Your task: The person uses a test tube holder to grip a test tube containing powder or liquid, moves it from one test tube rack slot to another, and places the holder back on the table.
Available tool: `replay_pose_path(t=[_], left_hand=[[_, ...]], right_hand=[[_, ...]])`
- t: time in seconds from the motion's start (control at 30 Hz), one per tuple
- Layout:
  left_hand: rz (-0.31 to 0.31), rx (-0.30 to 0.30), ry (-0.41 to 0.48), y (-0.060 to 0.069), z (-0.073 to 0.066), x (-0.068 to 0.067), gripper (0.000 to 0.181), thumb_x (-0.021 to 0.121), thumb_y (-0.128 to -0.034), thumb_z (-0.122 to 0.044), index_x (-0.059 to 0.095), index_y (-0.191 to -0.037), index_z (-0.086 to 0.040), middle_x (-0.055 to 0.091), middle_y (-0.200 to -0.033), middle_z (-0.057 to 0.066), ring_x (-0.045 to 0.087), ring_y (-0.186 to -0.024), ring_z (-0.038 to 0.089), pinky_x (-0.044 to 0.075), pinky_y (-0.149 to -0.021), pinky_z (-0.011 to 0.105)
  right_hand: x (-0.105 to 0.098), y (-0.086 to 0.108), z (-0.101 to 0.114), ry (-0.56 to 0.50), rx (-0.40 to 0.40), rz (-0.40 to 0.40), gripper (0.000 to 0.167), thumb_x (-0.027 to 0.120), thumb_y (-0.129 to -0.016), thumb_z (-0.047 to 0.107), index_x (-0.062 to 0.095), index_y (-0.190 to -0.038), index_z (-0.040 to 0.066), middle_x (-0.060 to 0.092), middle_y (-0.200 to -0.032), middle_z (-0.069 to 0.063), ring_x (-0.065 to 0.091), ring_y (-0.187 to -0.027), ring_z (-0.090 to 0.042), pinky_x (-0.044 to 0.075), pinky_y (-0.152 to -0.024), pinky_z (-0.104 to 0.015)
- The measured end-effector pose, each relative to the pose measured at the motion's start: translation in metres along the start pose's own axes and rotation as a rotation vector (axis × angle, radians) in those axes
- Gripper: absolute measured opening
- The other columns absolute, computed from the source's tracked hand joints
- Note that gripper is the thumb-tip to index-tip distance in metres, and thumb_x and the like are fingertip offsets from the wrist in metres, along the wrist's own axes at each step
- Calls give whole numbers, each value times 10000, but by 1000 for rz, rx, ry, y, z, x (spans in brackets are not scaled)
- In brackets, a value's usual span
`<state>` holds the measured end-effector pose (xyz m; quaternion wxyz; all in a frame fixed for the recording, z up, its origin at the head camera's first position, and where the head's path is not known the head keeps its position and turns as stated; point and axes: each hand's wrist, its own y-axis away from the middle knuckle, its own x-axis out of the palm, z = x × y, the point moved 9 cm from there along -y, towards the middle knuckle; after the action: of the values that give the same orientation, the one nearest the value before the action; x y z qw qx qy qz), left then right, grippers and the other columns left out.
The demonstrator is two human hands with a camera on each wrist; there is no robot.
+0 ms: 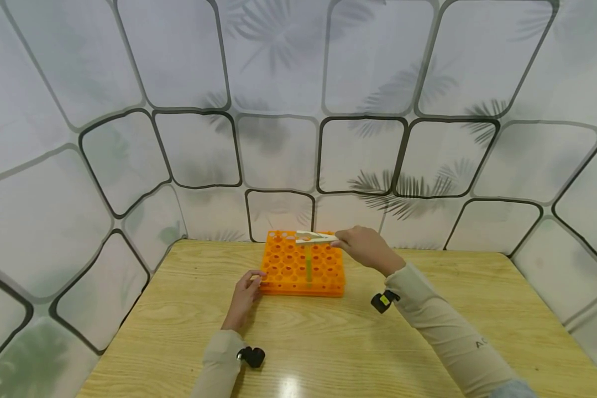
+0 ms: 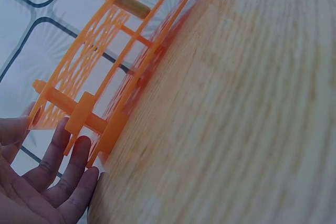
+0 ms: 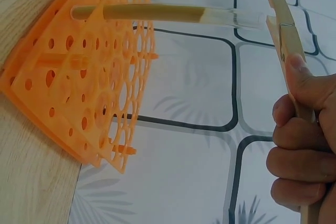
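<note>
An orange rack [image 1: 278, 271] of perforated plates stands on the table. A clear tube [image 1: 308, 265] with yellowish liquid stands in it; in the right wrist view the tube [image 3: 157, 13] reaches well above the top plate. My right hand [image 1: 370, 249] grips a wooden clamp [image 1: 318, 239]. Close by the tube's mouth, the clamp's [image 3: 287, 30] two jaws are spread; whether they touch the glass I cannot tell. My left hand [image 1: 245, 293] holds the rack's near left corner, with thumb and fingers [image 2: 77, 153] against the plate edges in the left wrist view.
The wooden table [image 1: 298, 337] extends around the rack on the near side and both sides. Behind it hangs a pale patterned curtain [image 1: 278, 149], close to the rack's far edge. A small black device sits at each wrist.
</note>
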<state>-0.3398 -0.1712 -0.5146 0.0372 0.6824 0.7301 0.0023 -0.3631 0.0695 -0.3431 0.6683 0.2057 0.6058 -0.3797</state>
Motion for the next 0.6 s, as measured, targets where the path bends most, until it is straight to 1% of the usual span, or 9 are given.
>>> replay_pose_path(t=[0.17,0.37,0.5,0.6], left_hand=[[-5,-1,-9,1,0,0,315,423,-1010,-216,519,-1167,40,540,-1167,202,503,-880,149,453,-765,290],[-20,8,-13,2,-1,-1,297,427,-1009,-219,537,-1145,20,556,-1110,136,508,-867,143,456,-747,269],[-22,10,-10,1,-1,-1,291,422,-1011,-216,542,-1135,18,556,-1092,118,503,-865,149,454,-741,271],[-22,10,-15,2,-1,-1,301,420,-1011,-224,537,-1139,22,555,-1094,116,500,-864,146,453,-739,271]], right_hand=[[3,0,-1,17,8,6,360,480,-971,323,384,-667,156,272,-561,48,243,-500,-91,344,-647,-316],[4,1,-3,20,14,6,334,489,-966,327,437,-677,168,312,-563,48,281,-498,-91,405,-735,-371],[5,2,-3,18,8,0,311,499,-963,314,472,-691,166,356,-565,42,313,-499,-90,417,-715,-360],[5,2,-2,21,0,-1,297,499,-964,310,495,-705,164,390,-572,41,338,-505,-90,399,-664,-333]])
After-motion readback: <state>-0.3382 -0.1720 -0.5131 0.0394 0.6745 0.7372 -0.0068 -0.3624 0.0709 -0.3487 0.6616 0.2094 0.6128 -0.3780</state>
